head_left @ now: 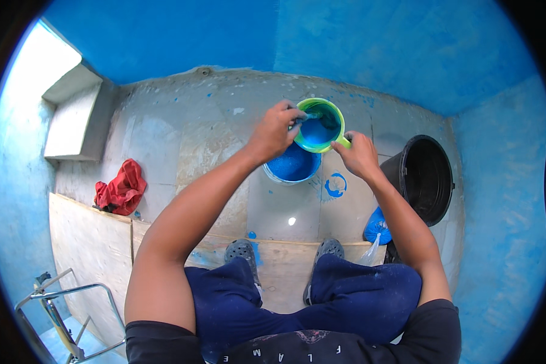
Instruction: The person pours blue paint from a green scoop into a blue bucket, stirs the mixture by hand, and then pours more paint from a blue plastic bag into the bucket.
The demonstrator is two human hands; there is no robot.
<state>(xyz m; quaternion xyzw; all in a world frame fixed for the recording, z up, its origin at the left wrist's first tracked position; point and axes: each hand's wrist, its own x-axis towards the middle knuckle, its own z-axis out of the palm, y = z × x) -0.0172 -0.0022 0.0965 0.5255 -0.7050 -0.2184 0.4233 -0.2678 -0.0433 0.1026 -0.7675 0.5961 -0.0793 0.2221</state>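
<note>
Pale letters [283,357] mark your dark shirt [242,350]. Your right hand [358,155] grips the dipper [342,124] by the handle, at the bucket's [291,181] far edge; your left hand's [277,130] grip is unclear. Paint-spotted tiles [218,118] meet blue walls [188,36].

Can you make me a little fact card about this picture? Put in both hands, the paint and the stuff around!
Left hand: at the rim of the green dipper; its grip is unclear
Right hand: grips the dipper's handle
Paint: blue paint in the dipper; more in the pail close by
Left side: red cloth, metal frame
Right side: black tub
Walls: blue wall ahead
</note>
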